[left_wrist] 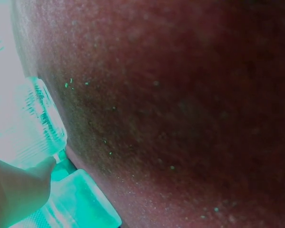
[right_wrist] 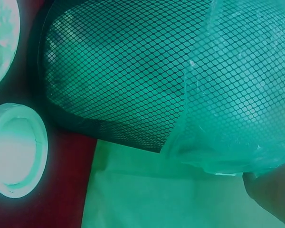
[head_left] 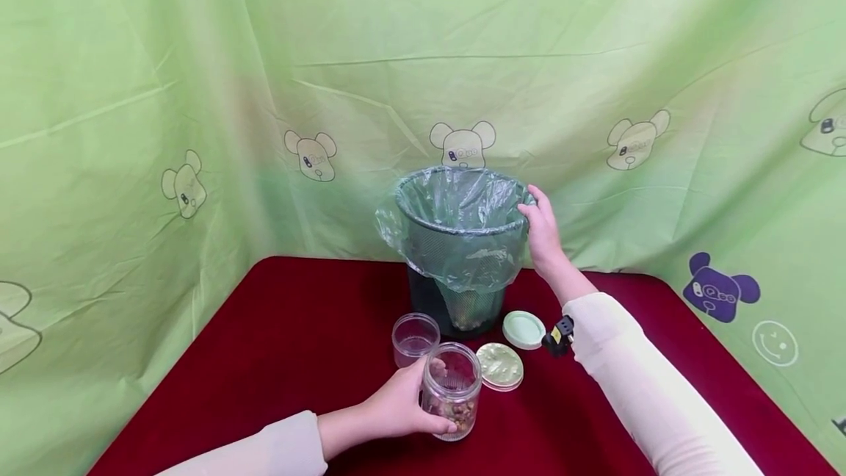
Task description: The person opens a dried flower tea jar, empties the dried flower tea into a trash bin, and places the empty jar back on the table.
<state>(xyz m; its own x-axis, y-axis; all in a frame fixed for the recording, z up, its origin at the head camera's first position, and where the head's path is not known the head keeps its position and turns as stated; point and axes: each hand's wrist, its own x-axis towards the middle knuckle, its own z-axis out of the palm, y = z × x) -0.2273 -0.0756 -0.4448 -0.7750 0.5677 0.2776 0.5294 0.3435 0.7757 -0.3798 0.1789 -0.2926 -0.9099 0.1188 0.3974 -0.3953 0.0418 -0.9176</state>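
My left hand (head_left: 396, 402) grips a clear ribbed jar (head_left: 456, 388) without a lid, at the table's near side. Brown bits lie in the jar's lower part. The left wrist view shows the jar (left_wrist: 35, 118) washed out by glare, with part of the hand (left_wrist: 23, 190) below it. At the back, my right hand (head_left: 545, 233) holds the right rim of a dark mesh wastebasket (head_left: 426, 300). A thin green plastic bag (head_left: 463, 263) lines it and hangs over its rim. Some pale contents, hard to make out, show low through the mesh.
Left of the held jar and just behind it stands a second clear jar (head_left: 415, 336), uncovered. A shiny pale lid (head_left: 500, 366) and a light green lid (head_left: 524, 330) lie right of the jars, on the dark red tablecloth (head_left: 297, 344). Green printed curtains (head_left: 370, 94) surround the table.
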